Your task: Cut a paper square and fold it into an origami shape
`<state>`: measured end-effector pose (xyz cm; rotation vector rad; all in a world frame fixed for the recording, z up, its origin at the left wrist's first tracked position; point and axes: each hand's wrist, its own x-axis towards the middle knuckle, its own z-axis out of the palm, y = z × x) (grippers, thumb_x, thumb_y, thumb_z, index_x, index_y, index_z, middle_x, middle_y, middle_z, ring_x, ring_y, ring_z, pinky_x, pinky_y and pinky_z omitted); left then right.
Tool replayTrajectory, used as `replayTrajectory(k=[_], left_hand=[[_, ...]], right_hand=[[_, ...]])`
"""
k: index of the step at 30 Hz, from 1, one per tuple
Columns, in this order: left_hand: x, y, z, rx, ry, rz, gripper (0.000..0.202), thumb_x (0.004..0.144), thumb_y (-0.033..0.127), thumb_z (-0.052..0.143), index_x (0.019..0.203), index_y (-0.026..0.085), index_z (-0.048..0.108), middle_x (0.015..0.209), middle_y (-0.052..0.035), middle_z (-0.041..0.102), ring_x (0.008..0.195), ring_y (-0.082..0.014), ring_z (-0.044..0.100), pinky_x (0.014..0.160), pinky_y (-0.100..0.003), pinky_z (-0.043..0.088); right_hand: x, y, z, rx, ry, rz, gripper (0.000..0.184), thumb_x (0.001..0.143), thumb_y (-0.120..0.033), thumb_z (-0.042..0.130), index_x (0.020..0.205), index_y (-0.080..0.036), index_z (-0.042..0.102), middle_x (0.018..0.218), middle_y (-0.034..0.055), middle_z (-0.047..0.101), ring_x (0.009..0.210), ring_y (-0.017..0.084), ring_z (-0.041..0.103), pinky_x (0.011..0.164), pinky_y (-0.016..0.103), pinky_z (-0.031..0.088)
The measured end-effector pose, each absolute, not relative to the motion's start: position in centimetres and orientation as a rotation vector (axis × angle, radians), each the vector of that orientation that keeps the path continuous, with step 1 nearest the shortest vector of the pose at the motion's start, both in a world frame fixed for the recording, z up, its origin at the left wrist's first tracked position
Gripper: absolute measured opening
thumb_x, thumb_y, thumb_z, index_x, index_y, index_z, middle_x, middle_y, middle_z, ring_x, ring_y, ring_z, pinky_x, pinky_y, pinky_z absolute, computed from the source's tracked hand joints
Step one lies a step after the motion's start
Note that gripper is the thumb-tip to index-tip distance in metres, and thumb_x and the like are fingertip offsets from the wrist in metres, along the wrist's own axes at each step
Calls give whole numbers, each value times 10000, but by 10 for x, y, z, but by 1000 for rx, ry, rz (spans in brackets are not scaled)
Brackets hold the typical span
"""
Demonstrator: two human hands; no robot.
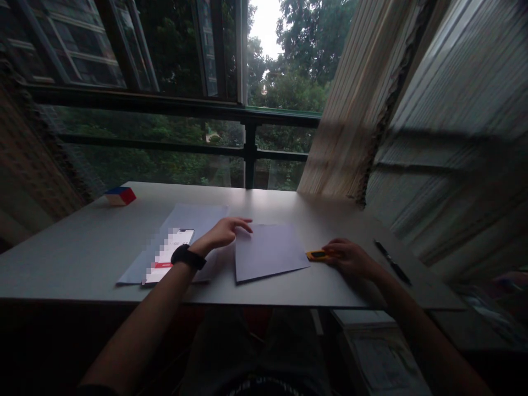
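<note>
A white sheet of paper (270, 253), which looks folded, lies on the table before me. My left hand (225, 232) reaches over its left edge, fingers stretched out and fingertips at the paper's upper left. On the wrist is a dark watch. To the right of the paper, my right hand (348, 257) is closed round a yellow utility knife (317, 255). The knife lies low over the table, its front end close to the paper's right edge. Whether any blade sticks out I cannot tell.
A phone (167, 256) rests on another white sheet (202, 214) at the left, partly behind my left forearm. A colored cube (121, 196) sits at the table's far left. A black pen (391, 261) lies right of my right hand. Behind the white table (264, 203) stand a window and curtains.
</note>
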<state>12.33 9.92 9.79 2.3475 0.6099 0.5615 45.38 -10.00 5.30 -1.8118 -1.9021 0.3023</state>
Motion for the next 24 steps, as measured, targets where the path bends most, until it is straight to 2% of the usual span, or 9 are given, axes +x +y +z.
replayTrajectory(k=[2,6,8,10,12,15,19,24], left_hand=[[128,94,102,2495,798,708,513,559,-48,351,916,154,660,1203,-77,540,1134,-218,471,962,-395,354],[149,52,93,2720,804,739,433,727,32,383,1073,190,590,1255,-73,491,1184,-214,416,988,-394,327],[164,27,80,2848,762,644,376,818,204,416,1177,242,520,1310,-75,439,1248,-284,316,1001,-510,244],[178,10,66,2902,751,515,426,856,406,369,1267,305,421,1380,-73,349,1269,-349,248,966,-614,172],[188,4,54,2903,726,379,483,853,505,305,1296,324,376,1394,-79,326,1265,-379,236,935,-652,153],[194,9,47,2929,549,338,513,850,535,274,1312,325,345,1401,-63,315,1274,-351,227,965,-613,138],[197,18,52,2954,351,321,490,843,519,326,1286,320,387,1363,-47,374,1270,-301,249,998,-552,138],[220,8,57,2964,289,404,470,862,505,281,1304,360,344,1403,-9,313,1296,-313,165,982,-600,96]], right_hand=[[455,-103,53,-1836,-1886,295,314,749,-373,557,972,-173,654,932,86,585,833,190,582,751,312,472],[452,-112,54,-1866,-1858,302,331,748,-401,553,977,-186,657,936,85,588,824,195,587,733,311,476],[449,-118,55,-1880,-1838,298,327,748,-405,552,971,-191,660,934,88,594,817,200,588,725,318,479],[444,-125,56,-1895,-1828,299,321,750,-402,551,972,-196,659,931,90,598,814,204,587,719,326,482],[441,-134,56,-1900,-1835,312,320,755,-396,548,981,-197,654,926,92,597,811,207,587,711,329,485],[435,-150,54,-1892,-1852,293,308,762,-387,546,972,-189,655,924,102,591,806,205,584,693,319,487],[424,-170,48,-1871,-1839,261,282,760,-367,561,972,-203,647,923,97,588,815,198,581,695,318,489],[413,-176,44,-1853,-1831,209,252,766,-311,563,990,-216,629,913,87,582,837,200,572,727,347,488]])
